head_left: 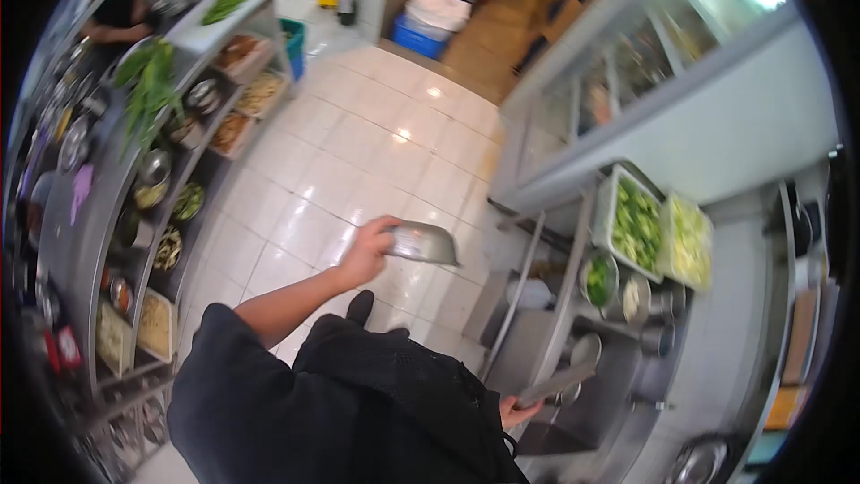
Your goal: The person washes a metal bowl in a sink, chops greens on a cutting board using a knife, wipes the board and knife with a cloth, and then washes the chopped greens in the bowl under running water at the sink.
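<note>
My left hand (pixel 369 249) is closed on the rim of a metal bowl (pixel 423 244), held out over the tiled floor and tilted on its side. Down by the sink at the right, my right hand (pixel 518 413) grips a broad-bladed knife (pixel 560 383); its handle is mostly hidden in my fingers. Beyond the blade, a round pale container (pixel 587 350) stands at the sink. Containers of cut greens (pixel 598 280) and pale pieces (pixel 636 298) stand beyond it.
On the right are trays of chopped green vegetables (pixel 636 224) and paler leaves (pixel 688 242), below a glass-fronted cabinet (pixel 618 72). A steel counter (pixel 107 242) with food containers runs along the left, with another person's arm (pixel 116 33) behind it. White tiles (pixel 358 143) cover the floor.
</note>
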`<action>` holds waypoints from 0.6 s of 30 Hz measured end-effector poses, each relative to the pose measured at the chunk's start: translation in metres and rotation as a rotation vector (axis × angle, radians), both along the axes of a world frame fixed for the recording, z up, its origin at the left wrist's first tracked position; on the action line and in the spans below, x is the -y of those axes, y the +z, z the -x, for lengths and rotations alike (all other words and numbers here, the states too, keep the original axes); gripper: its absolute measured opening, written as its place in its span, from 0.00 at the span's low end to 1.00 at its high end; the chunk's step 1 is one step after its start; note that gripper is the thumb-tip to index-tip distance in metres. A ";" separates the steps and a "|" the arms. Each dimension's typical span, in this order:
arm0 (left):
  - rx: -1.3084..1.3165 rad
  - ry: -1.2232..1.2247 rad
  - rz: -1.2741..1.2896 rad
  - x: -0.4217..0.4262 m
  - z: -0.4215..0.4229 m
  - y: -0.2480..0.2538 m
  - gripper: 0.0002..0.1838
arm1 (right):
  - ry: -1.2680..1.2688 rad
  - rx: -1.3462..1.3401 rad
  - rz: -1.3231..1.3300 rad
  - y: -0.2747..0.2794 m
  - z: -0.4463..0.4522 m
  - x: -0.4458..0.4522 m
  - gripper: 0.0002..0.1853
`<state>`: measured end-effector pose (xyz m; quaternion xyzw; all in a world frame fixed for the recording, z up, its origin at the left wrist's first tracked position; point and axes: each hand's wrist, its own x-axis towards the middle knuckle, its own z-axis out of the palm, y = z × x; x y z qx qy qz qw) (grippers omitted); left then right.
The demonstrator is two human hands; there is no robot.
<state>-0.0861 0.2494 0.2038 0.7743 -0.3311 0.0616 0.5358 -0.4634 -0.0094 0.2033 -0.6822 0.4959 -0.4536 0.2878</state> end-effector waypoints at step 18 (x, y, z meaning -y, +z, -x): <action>0.478 1.012 -0.253 -0.231 -0.065 0.078 0.12 | 0.903 -0.194 -0.160 -0.045 -0.417 -0.039 0.30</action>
